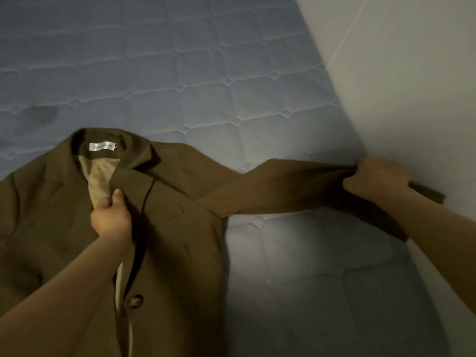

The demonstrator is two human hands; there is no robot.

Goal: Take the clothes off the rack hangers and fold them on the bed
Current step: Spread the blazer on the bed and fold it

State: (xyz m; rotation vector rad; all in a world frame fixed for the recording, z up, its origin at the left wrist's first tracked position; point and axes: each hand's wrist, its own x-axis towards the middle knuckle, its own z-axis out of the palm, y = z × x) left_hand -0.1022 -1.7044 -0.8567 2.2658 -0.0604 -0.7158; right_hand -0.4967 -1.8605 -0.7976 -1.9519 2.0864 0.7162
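An olive-brown blazer lies front side up on the blue quilted bed, its collar pointing away from me. It has a white neck label, beige lining and one brown button low on the front. My left hand pinches the front edge of the lapel near the lining. My right hand grips the end of the blazer's sleeve, which is stretched out to the right toward the wall. The cuff pokes out past my right hand. No rack or hangers are in view.
A pale wall runs along the right side of the bed, right beside my right hand. A dark stain marks the mattress at the left, above the blazer's shoulder.
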